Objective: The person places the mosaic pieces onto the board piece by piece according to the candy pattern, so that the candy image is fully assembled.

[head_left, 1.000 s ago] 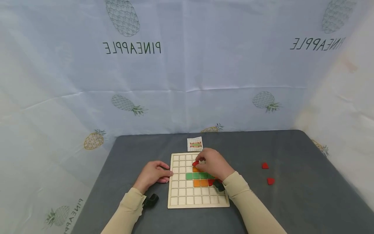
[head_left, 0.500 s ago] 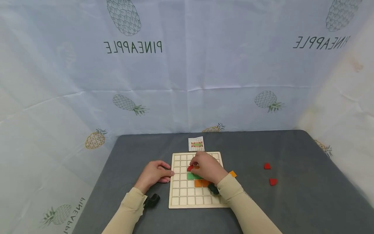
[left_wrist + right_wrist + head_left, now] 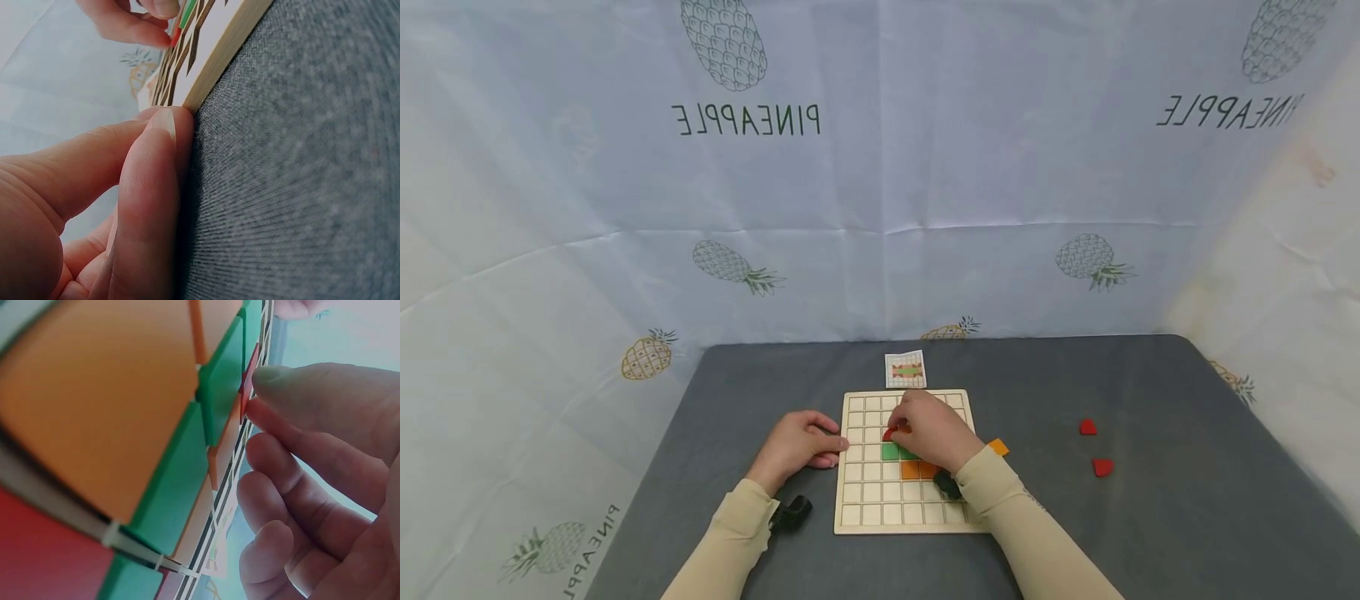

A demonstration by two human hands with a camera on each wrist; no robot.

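A pale wooden grid board (image 3: 861,508) lies on the dark table with coloured tiles on it. My left hand (image 3: 797,446) holds the board's left edge; in the left wrist view thumb and finger meet at that wooden edge (image 3: 219,72). Over the upper middle of the board, my right hand (image 3: 932,429) pinches a small red tile (image 3: 889,434) at the left end of an upper row. The right wrist view shows thumb and index finger on this red tile (image 3: 248,384), next to green tiles (image 3: 225,381). My right hand and sleeve hide much of the pattern.
A small printed pattern card (image 3: 906,369) lies behind the board. Two loose red tiles (image 3: 1087,427) lie to the right, and an orange tile (image 3: 997,447) shows beside my right wrist. Dark wrist gear (image 3: 792,512) hangs under the left cuff. A pineapple-print cloth hangs behind the table.
My right hand has moved left and slightly nearer with the red tile, bringing it down to the spot above the green row. The left hand stays at the board's edge.
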